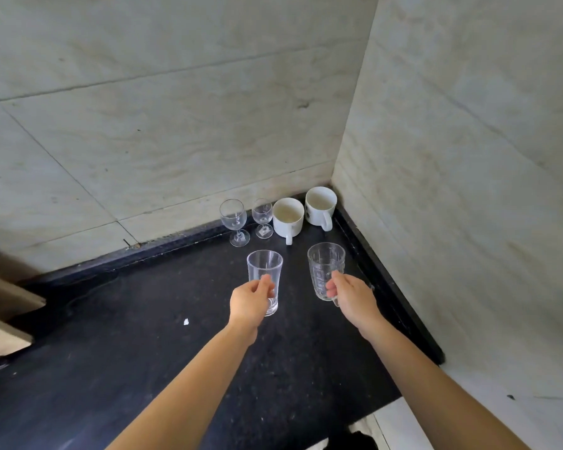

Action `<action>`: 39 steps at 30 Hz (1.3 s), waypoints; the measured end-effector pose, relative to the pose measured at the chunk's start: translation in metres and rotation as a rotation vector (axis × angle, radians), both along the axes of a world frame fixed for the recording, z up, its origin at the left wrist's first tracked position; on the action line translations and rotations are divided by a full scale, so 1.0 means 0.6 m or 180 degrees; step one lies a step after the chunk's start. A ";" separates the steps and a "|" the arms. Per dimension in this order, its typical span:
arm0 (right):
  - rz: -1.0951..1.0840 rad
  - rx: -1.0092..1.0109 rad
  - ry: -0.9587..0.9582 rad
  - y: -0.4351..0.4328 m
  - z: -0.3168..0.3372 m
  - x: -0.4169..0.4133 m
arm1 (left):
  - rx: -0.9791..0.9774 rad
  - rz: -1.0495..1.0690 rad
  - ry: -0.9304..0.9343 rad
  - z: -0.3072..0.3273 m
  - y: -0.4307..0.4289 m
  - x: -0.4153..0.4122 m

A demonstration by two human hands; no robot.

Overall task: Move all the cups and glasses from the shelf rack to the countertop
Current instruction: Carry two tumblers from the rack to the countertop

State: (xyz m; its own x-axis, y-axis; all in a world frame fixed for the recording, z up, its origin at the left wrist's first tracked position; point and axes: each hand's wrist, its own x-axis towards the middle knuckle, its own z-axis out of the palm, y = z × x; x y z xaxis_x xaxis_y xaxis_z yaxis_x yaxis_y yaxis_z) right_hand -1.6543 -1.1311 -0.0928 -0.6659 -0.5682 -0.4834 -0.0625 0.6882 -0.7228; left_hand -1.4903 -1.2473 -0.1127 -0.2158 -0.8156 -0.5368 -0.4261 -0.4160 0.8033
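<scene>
My left hand [249,300] grips a plain clear tumbler [264,271] low on its side, upright over the black countertop [143,336]. My right hand [350,295] holds a ribbed clear glass mug [324,266] by its lower right side, also upright. Whether either glass touches the counter I cannot tell. Behind them, in the corner, stand two wine glasses [234,220] [263,216] and two white mugs [288,217] [320,204]. The shelf rack is out of view.
Pale tiled walls [176,125] close the counter at the back and on the right. A small white scrap [186,321] lies on the counter left of my left arm. A beige object [4,297] juts in at the left edge.
</scene>
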 end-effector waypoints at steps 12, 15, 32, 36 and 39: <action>-0.0004 0.0195 -0.0295 -0.033 -0.084 -0.126 | 0.0263 -0.0554 0.0053 -0.081 0.004 -0.127; 0.0022 0.0173 -0.0412 -0.037 -0.104 -0.150 | 0.0190 -0.0557 0.0054 -0.094 0.008 -0.160; -0.0155 -0.0197 -0.0620 -0.078 -0.152 -0.196 | -0.0122 -0.0419 -0.0088 -0.131 -0.029 -0.254; -0.0110 -0.0039 -0.0125 -0.081 -0.139 -0.198 | -0.0274 -0.0788 -0.0401 -0.106 -0.044 -0.249; -0.0149 0.0120 0.0285 -0.088 -0.101 -0.201 | -0.0639 -0.0935 -0.0865 -0.060 -0.066 -0.230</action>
